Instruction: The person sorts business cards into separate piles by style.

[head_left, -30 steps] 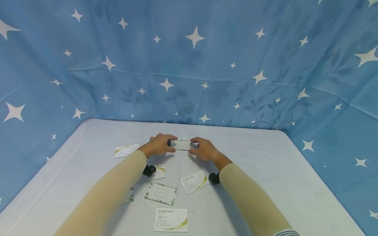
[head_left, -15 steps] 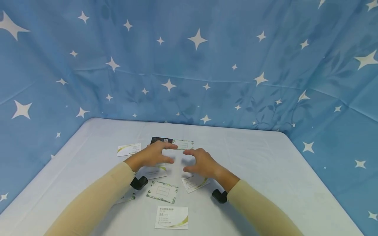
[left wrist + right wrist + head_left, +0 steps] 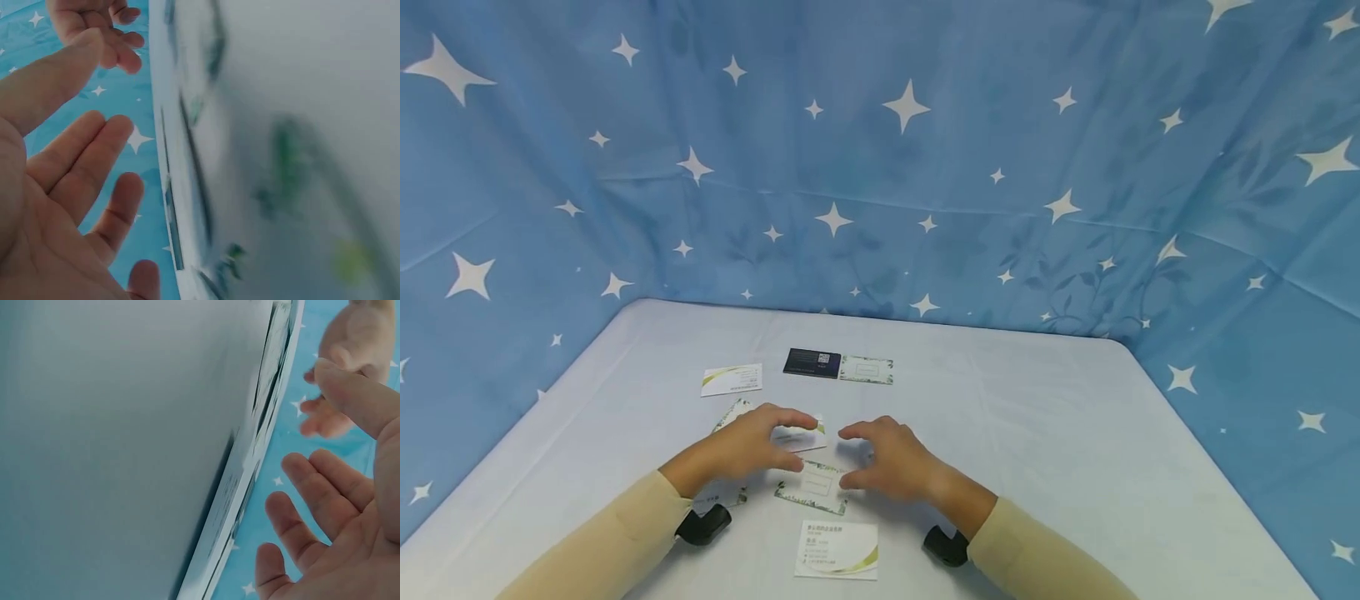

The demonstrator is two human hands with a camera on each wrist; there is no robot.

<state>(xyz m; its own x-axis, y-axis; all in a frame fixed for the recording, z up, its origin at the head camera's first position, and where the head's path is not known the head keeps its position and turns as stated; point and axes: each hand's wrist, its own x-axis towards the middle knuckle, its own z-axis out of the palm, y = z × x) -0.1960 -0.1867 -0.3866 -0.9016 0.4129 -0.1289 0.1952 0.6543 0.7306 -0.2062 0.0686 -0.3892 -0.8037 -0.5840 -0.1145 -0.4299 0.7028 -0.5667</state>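
Left hand, right hand flank white rectangular card with green leaf border, lying far side of white rectangular gold-curved card; fingers apart, nothing held. Probably best pinched lightly by left and right edges.

Head cam high, fwd/down at tbl; wrist cams close, rolled sideways; all share backdrop.

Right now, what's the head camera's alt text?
A person's left hand and right hand, empty, hover above cards on a white table; beyond, a dark card lies beside a leaf-bordered one. Starry blue curtain behind.
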